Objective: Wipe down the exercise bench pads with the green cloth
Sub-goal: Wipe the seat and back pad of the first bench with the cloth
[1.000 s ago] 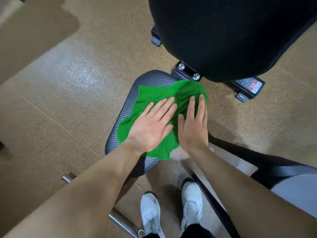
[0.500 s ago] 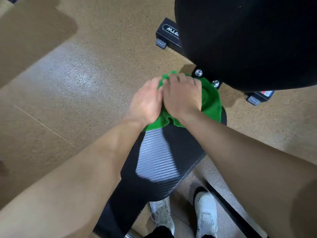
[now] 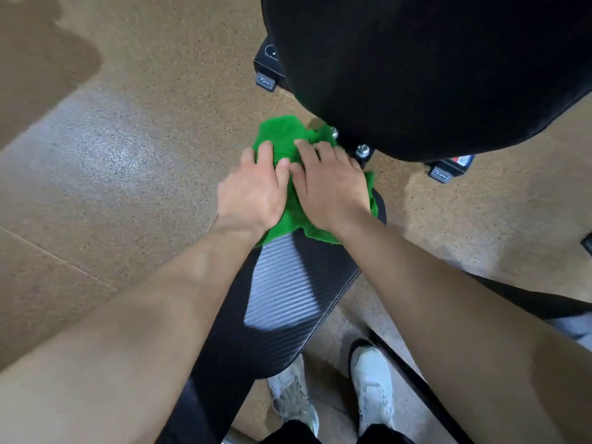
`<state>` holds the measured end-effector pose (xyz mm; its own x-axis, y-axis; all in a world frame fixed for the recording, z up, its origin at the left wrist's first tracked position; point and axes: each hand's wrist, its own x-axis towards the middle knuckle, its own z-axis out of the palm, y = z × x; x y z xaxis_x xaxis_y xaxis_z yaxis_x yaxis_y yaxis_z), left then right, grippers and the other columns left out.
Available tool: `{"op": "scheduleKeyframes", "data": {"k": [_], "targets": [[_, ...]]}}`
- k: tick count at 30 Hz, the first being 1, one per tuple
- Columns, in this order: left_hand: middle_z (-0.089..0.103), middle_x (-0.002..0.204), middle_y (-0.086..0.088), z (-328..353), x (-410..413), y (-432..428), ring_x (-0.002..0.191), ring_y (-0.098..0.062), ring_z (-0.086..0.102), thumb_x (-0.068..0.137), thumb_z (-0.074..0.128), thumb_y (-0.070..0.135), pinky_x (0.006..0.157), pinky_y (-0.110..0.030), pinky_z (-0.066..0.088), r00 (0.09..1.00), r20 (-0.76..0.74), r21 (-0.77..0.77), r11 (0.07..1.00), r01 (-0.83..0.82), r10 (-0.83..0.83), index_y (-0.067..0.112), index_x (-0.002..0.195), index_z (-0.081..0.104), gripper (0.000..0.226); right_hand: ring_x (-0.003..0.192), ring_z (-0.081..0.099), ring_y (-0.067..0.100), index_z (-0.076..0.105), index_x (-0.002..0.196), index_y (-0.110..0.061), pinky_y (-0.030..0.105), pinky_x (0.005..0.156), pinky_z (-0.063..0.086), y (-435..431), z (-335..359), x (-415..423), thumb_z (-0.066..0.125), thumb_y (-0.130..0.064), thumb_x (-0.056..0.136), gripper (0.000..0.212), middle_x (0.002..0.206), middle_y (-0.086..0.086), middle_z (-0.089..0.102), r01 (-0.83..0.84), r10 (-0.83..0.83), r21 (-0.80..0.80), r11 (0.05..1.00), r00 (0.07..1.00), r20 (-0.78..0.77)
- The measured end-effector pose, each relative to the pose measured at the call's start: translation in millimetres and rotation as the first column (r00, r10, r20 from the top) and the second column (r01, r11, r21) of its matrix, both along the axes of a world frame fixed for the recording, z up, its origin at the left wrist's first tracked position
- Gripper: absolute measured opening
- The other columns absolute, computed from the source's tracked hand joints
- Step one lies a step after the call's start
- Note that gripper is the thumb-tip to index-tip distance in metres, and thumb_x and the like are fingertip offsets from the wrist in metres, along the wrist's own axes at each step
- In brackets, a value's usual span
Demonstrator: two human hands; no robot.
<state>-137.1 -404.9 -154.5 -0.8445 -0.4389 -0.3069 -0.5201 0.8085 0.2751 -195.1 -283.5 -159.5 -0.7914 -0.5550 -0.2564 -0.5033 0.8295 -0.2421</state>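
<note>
Nearest the camera, below the seat pad (image 3: 282, 302): two white shoes (image 3: 373, 382) planted on the speckled floor (image 3: 112, 161), one partly tucked under the pad's near edge. Just above them, the seat pad itself, black with a carbon-weave texture, running away from the shoes toward the frame bolts (image 3: 362, 151); a bright patch of light across its bare middle, no cloth on that stretch. Cannot tell from sheen alone whether that near and middle part has been wiped.

At the far end of the seat pad, the green cloth (image 3: 283, 136), bunched rather than spread flat, spilling a little past the pad's far edge and over its right side. Pressed onto it, side by side and touching: left hand (image 3: 253, 195) and right hand (image 3: 330, 187), palms down, fingers loosely curled and bearing on the fabric, pushing rather than pinching; no lifted grasp visible.

Beyond the seat pad, past the bolts, the large black back pad (image 3: 432, 75), tilted up and filling the top right, with no cloth on it.

Judged from this: mid-task, working the far end of the seat pad. Likely left: the seat pad's sides and the whole back pad.
</note>
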Motion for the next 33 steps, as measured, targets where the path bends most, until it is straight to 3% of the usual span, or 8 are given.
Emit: {"op": "scheduleKeyframes", "data": {"k": [7,11,16,20,22,25,29,33], "targets": [[0.064,0.119,-0.005,-5.5,-29.9,56.0,0.112,-0.038,0.052,0.097,0.031,0.042,0.104,-0.056,0.031,0.886,-0.005,-0.219,0.865,0.451,-0.463,0.027,0.115,0.062,0.039,0.106,0.058,0.034,0.053,0.120,-0.010,0.040,0.081,0.044,62.0,-9.6,22.9,0.029,-0.034,0.105,0.037,0.119,0.012,0.059,0.439,-0.436,-0.152,0.886,0.898,0.054],[0.053,0.142,-0.001,-5.9,-2.9,82.9,0.136,-0.031,0.041,0.100,0.032,0.040,0.114,-0.054,0.024,0.766,-0.099,-0.163,0.770,0.617,-0.635,0.029,0.136,0.053,0.044,0.116,0.055,0.023,0.050,0.133,-0.011,0.031,0.092,0.042,73.4,-18.8,69.6,0.033,-0.030,0.105,0.037,0.129,0.007,0.057,0.832,-0.695,-0.398,0.387,0.547,0.467],[0.018,0.164,0.002,-1.1,65.5,78.2,0.151,-0.025,0.015,0.103,0.025,0.043,0.121,-0.047,0.019,0.664,-0.095,-0.075,0.671,0.738,-0.741,0.030,0.152,0.029,0.051,0.128,0.050,0.007,0.030,0.152,-0.014,0.020,0.103,0.036,48.4,-19.5,153.8,0.031,-0.041,0.104,0.056,0.145,-0.002,0.049,0.933,-0.609,-0.342,-0.109,0.209,0.765],[0.017,0.164,0.002,6.7,127.3,62.4,0.151,-0.024,0.018,0.102,0.032,0.039,0.120,-0.043,0.020,0.671,-0.042,-0.069,0.672,0.737,-0.740,0.029,0.152,0.031,0.051,0.115,0.034,-0.033,0.023,0.154,-0.015,-0.001,0.100,0.025,35.7,-8.1,217.3,0.032,-0.048,0.104,0.061,0.140,-0.023,0.034,0.935,-0.530,-0.353,0.046,0.322,0.784],[0.019,0.164,0.003,12.9,161.4,54.7,0.150,-0.023,0.020,0.100,0.034,0.041,0.119,-0.042,0.022,0.687,0.000,-0.082,0.685,0.724,-0.726,0.030,0.151,0.032,0.053,0.116,0.041,-0.027,0.025,0.154,-0.018,0.001,0.099,0.029,28.1,-1.2,244.2,0.035,-0.052,0.100,0.065,0.142,-0.017,0.039,0.963,-0.489,-0.269,-0.027,0.222,0.843],[0.018,0.163,0.004,18.1,217.8,37.5,0.151,-0.020,0.019,0.096,0.042,0.039,0.118,-0.042,0.022,0.717,0.035,-0.100,0.711,0.696,-0.697,0.031,0.152,0.031,0.057,0.130,0.034,-0.007,0.013,0.156,-0.012,-0.001,0.099,0.022,19.1,10.6,279.5,0.030,-0.043,0.103,0.065,0.156,-0.001,0.033,0.984,-0.518,-0.169,0.052,0.171,0.838],[0.015,0.164,0.002,20.0,267.0,27.1,0.150,-0.023,0.019,0.098,0.041,0.039,0.118,-0.047,0.023,0.754,0.067,-0.146,0.742,0.655,-0.653,0.029,0.153,0.025,0.058,0.139,0.034,0.013,0.000,0.157,-0.011,0.004,0.100,0.019,8.4,28.9,312.8,0.035,-0.034,0.103,0.068,0.158,0.012,0.028,0.969,-0.567,-0.150,0.196,0.236,0.789],[0.027,0.160,-0.011,18.9,278.5,53.8,0.148,-0.031,0.021,0.097,0.041,0.035,0.117,-0.054,0.025,0.927,-0.015,-0.086,0.924,0.372,-0.375,0.027,0.148,0.033,0.052,0.139,0.030,0.036,0.012,0.154,0.002,0.013,0.104,0.018,19.4,45.4,316.7,0.049,-0.026,0.101,0.071,0.151,0.028,0.026,0.906,-0.599,-0.084,0.416,0.342,0.724]]}}
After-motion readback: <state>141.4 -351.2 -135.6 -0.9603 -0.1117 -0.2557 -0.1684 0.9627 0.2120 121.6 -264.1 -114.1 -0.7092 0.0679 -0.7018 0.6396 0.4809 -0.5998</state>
